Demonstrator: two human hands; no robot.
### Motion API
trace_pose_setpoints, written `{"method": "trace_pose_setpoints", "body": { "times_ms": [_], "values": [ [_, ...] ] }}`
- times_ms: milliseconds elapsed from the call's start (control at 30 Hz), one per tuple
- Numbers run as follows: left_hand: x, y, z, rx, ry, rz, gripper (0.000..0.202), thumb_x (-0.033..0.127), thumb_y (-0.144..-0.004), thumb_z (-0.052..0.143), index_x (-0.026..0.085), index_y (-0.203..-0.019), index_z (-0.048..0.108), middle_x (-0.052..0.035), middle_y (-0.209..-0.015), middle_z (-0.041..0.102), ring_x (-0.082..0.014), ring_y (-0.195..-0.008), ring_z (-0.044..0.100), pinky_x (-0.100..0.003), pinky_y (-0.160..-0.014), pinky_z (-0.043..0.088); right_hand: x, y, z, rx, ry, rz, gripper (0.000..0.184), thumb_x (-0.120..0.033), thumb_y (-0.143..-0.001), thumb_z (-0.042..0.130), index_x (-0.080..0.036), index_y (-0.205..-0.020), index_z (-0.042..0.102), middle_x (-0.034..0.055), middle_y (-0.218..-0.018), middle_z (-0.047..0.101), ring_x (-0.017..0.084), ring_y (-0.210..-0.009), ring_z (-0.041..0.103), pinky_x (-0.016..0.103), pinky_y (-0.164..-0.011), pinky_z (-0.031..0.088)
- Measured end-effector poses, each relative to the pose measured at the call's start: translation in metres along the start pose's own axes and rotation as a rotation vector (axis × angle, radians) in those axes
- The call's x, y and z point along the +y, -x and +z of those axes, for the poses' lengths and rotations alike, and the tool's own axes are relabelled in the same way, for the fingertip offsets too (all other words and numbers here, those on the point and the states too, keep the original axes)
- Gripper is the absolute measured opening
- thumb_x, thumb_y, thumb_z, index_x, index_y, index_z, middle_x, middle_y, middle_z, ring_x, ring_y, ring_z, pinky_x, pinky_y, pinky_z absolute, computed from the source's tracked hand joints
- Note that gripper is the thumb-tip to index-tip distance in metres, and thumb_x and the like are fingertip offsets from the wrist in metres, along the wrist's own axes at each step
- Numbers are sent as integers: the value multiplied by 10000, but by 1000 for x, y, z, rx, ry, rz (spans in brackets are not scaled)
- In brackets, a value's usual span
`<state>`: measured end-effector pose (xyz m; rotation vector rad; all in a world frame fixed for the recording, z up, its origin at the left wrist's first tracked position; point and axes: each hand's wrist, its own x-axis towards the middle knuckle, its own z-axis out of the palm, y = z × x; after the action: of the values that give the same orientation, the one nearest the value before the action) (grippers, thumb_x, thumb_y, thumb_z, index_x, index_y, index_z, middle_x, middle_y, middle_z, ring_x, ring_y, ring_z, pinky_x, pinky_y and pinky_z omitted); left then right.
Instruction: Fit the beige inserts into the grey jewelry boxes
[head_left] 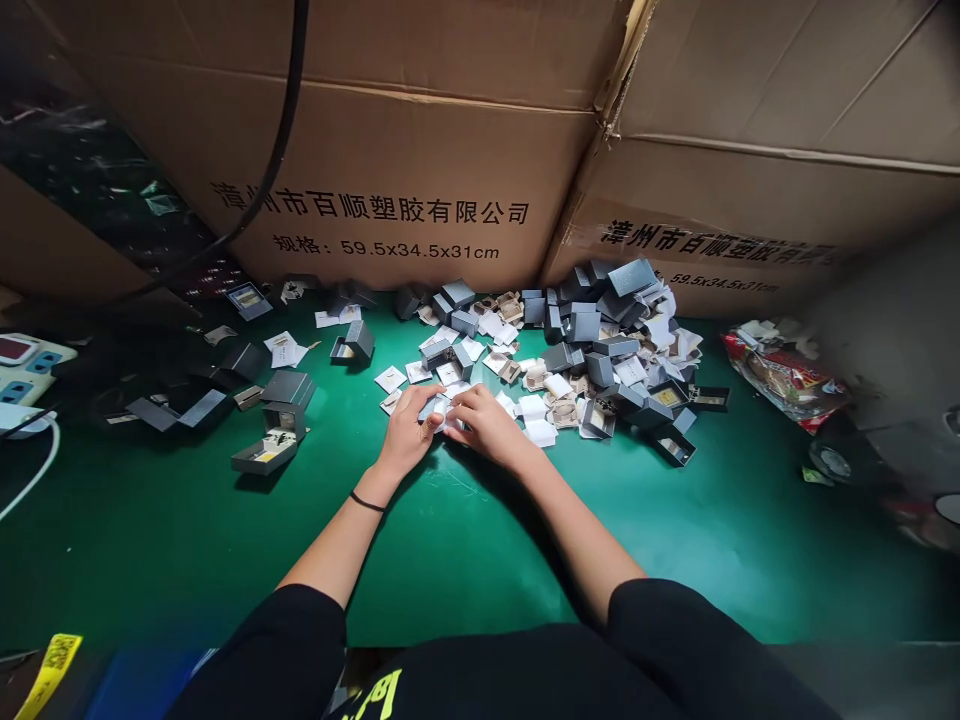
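At the middle of the green table my left hand (406,432) and my right hand (484,428) meet, fingers bent and closed around a small pale grey-white piece (433,408). My fingers cover much of it, so its exact kind does not show. White paper cards (391,379) lie just beyond my left hand. An opened small grey box (448,357) rests past my fingertips among more paper. To the right of my right hand, white and beige inserts (538,432) are spread beside a heap of small dark grey boxes (585,322).
Large cardboard cartons (405,150) wall off the back. More opened grey boxes (285,400) stand at left, near a power strip (30,375) with a white cable. A red plastic packet (784,380) lies at right. A black cable (289,110) hangs at upper left.
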<state>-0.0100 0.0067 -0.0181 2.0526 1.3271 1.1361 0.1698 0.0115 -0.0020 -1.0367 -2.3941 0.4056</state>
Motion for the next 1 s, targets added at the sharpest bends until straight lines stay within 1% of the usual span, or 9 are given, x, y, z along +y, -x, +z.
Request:
{"method": "trace_pose_setpoints", "body": {
  "times_ms": [133, 233, 400, 500, 567, 667, 767, 867, 1000],
  "values": [
    [-1, 0, 0, 8, 11, 24, 747, 748, -840, 250, 170, -1112, 638, -125, -1067, 633, -243, -1020, 585, -388, -909, 476, -3, -9, -7, -83, 98, -38, 58, -198, -856, 642, -173, -863, 693, 86, -954, 631, 210, -927, 494, 355, -808, 498],
    [-1, -1, -1, 8, 17, 38, 743, 742, -844, 262, 169, -1127, 642, -126, -1065, 636, -243, -1023, 582, -393, -912, 475, -6, -12, -10, -124, 162, -50, 76, -186, -860, 634, -170, -823, 699, 86, -927, 634, 216, -925, 503, 357, -803, 489],
    [-1, -1, -2, -12, 26, 17, 771, 764, -822, 272, 170, -1140, 648, -131, -1069, 633, -239, -998, 586, -390, -900, 479, -8, -9, -12, -121, 230, -24, 112, -264, -872, 634, -191, -835, 711, 96, -976, 649, 248, -947, 500, 379, -756, 458],
    [-3, -1, -3, -20, 32, 8, 778, 773, -811, 277, 177, -1143, 651, -129, -1063, 638, -240, -995, 586, -389, -899, 479, -6, -4, -12, -109, 266, -17, 150, -311, -892, 608, -205, -891, 715, 88, -1010, 646, 256, -967, 493, 397, -783, 434],
    [-5, -2, -3, -23, 44, 4, 784, 776, -807, 277, 178, -1145, 654, -129, -1061, 642, -243, -994, 590, -391, -901, 479, -4, -2, -12, -102, 260, -30, 165, -330, -898, 601, -215, -908, 718, 84, -1042, 634, 256, -984, 481, 394, -792, 425],
    [-8, -3, -6, -47, 89, -3, 789, 781, -801, 282, 181, -1145, 662, -131, -1079, 648, -252, -1009, 599, -397, -910, 480, -2, 1, -13, -74, 176, -48, 183, -375, -896, 604, -239, -931, 721, 87, -1077, 590, 239, -989, 457, 362, -780, 421],
    [-11, -5, -9, -97, 167, -6, 785, 780, -792, 313, 184, -1159, 669, -136, -1097, 656, -262, -1028, 609, -397, -919, 484, -1, 4, -12, -75, 121, -59, 221, -415, -902, 587, -258, -1000, 709, 77, -1019, 554, 211, -927, 445, 338, -772, 416],
    [-13, -6, -11, -132, 229, -22, 774, 774, -788, 347, 190, -1183, 666, -145, -1126, 661, -273, -1060, 614, -403, -932, 487, -2, 6, -12, -93, 142, -68, 242, -415, -911, 571, -258, -1055, 684, 71, -985, 540, 204, -898, 441, 331, -761, 410],
    [-13, -6, -12, -142, 253, -37, 758, 767, -781, 396, 187, -1185, 669, -152, -1157, 668, -288, -1100, 613, -426, -972, 476, -3, 6, -11, -114, 166, -73, 225, -402, -907, 578, -233, -1019, 675, 76, -980, 540, 203, -882, 444, 329, -747, 414]
  ]
}}
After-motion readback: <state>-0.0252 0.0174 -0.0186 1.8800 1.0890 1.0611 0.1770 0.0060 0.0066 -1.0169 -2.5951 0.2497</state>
